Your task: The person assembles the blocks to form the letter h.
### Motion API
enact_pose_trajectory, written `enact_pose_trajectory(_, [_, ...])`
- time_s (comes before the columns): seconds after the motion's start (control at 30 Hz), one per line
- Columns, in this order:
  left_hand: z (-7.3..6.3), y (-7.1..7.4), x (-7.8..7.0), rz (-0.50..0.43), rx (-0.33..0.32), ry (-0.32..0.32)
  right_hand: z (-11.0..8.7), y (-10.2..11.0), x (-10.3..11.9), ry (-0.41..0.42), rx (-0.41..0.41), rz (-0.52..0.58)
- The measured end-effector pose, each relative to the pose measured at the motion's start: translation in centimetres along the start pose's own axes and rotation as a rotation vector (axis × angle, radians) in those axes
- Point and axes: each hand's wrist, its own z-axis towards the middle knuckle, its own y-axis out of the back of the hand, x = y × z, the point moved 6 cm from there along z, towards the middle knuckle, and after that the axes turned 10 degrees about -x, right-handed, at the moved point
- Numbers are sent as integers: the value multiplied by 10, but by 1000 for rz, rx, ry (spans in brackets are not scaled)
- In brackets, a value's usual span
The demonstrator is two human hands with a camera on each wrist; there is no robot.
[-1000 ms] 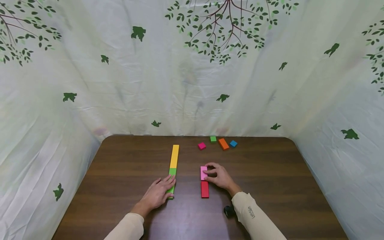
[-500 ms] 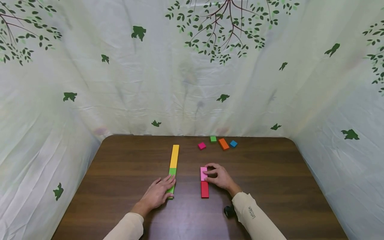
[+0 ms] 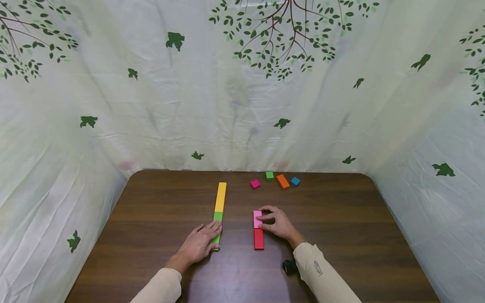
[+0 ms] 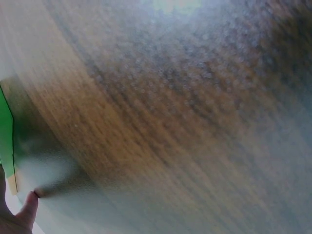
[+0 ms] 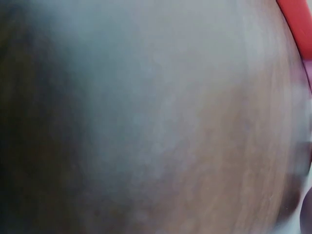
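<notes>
- Pink block (image 3: 257,219), long axis twelve-to-six, lies at the right hand's (image 3: 278,223) nine o'clock, in its pinching grip.
- Left hand (image 3: 200,243), farther off, rests unclenched on green strip (image 3: 218,216).

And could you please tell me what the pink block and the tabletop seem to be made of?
Pink block: painted wood or plastic, unclear which; its face looks flat and evenly coloured.
Tabletop: probably wood or wood-look laminate, given brown grain streaks and soft sheen.
</notes>
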Motion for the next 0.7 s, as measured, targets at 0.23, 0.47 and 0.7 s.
enact_pose_trajectory(0.23, [0, -1, -1, -9, 6, 10, -1, -2, -5, -39, 3, 9])
enact_pose_trajectory(0.47, [0, 0, -1, -12, 8, 16, -2, -3, -6, -76, 8, 0])
enact_pose_trajectory(0.7, [0, 0, -1, -11, 9, 14, -2, -4, -4, -75, 14, -4])
